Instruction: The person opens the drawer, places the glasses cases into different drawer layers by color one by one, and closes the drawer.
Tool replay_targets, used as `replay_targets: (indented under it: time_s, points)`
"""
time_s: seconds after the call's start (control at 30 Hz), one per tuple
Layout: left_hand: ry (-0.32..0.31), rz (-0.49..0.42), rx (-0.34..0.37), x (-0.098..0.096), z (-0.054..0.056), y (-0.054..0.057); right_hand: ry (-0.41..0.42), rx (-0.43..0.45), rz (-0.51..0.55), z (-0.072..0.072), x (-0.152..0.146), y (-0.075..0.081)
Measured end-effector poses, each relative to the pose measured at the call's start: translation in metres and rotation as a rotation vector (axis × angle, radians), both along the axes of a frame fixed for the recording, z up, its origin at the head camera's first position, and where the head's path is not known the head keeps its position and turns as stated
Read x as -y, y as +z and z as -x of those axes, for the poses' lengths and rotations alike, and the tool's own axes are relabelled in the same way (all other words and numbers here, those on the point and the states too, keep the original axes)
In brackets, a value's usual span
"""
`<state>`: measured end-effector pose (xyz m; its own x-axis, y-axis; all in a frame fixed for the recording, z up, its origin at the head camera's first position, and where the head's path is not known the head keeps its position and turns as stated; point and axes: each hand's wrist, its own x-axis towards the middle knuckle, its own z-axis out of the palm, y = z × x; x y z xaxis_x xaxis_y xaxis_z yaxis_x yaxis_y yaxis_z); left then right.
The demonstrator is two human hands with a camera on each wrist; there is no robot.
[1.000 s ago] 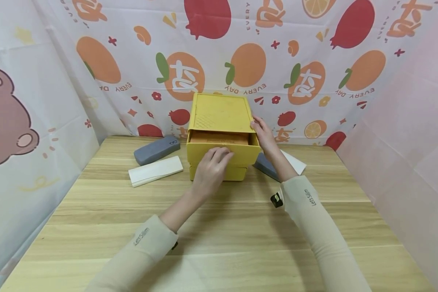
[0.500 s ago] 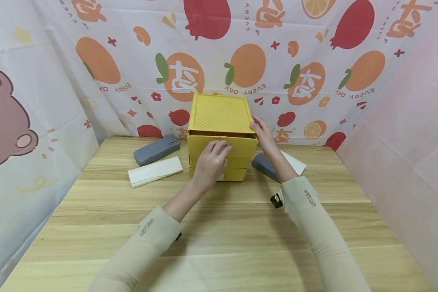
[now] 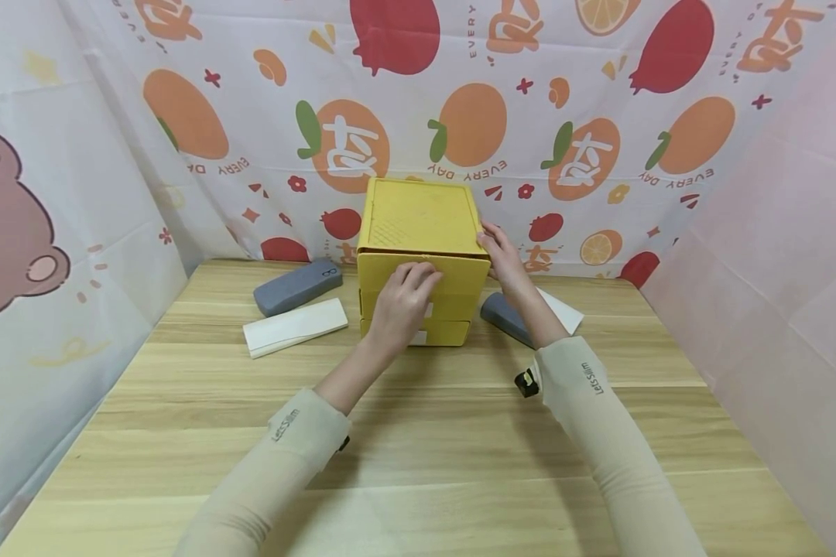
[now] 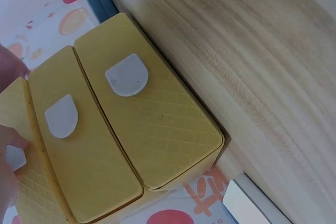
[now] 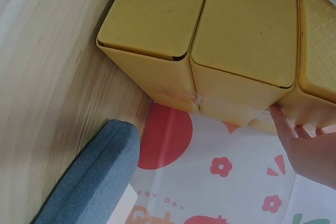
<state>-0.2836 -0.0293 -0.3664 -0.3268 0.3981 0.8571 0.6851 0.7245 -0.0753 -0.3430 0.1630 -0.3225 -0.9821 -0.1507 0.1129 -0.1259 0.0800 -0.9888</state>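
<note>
A yellow drawer box with three stacked drawers stands at the back middle of the table. My left hand is at the front of the top drawer, fingers curled. In the left wrist view, its thumb and finger pinch the white tab handle of that drawer. The top drawer's front sticks out slightly past the others, with a thin dark gap under the box top. My right hand rests on the box's right side, fingers fairly straight; the right wrist view shows its fingertips against the side wall.
Left of the box lie a blue-grey glasses case and a folded white cloth-like piece. To its right are another blue-grey case, partly behind my right forearm, and a white piece. A printed curtain hangs close behind.
The top drawer has slid back into the box, pushed by my left hand, and the orange item inside is out of sight. My right hand has stayed on the box's side.
</note>
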Motion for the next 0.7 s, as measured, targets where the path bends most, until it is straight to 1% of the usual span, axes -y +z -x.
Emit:
replay_targets:
  time_s: [0.37,0.57,0.7]
  points:
    - [0.013,-0.008,-0.026,-0.0005,0.0093,-0.0013,-0.001,-0.002,-0.007,-0.0011,0.0002,0.0003]
    - [0.024,0.014,-0.014,0.0001,0.0098,-0.001,-0.002,0.007,-0.004,0.0,0.0003,0.0002]
    - [0.027,0.009,-0.029,-0.0007,0.0106,-0.0011,-0.008,0.011,0.002,0.0,0.0004,0.0002]
